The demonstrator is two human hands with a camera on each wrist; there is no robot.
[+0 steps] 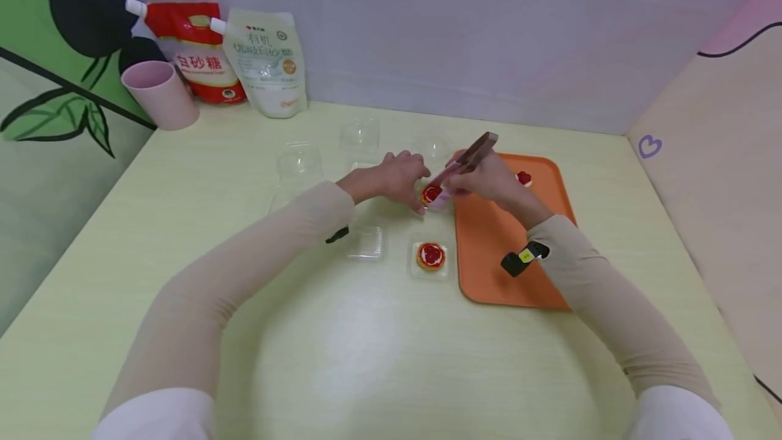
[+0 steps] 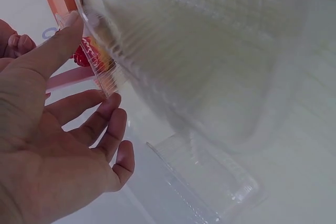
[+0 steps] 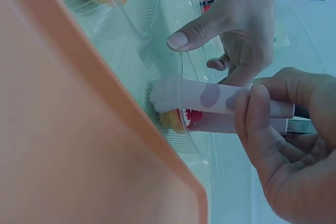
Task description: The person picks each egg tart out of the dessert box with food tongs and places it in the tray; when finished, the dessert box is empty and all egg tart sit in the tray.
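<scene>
My right hand (image 1: 489, 178) grips a pair of tongs (image 1: 469, 155) with pale pink tips. Between the tips sits a small red-topped tart (image 1: 431, 193), down inside a clear plastic box (image 3: 198, 142). My left hand (image 1: 400, 178) holds this box at its edges, thumb on one side and fingertips on the other, as the left wrist view shows. Nearer to me, a second tart (image 1: 430, 257) lies in another clear box. A third tart (image 1: 524, 178) rests on the orange tray (image 1: 504, 270), partly under my right forearm.
Several clear boxes without tarts stand to the left, among them one box (image 1: 299, 163) with its lid up and a nearer box (image 1: 366, 244). At the back left are a pink cup (image 1: 161, 97), a red sugar bag (image 1: 204, 63) and a pale sugar bag (image 1: 265, 66).
</scene>
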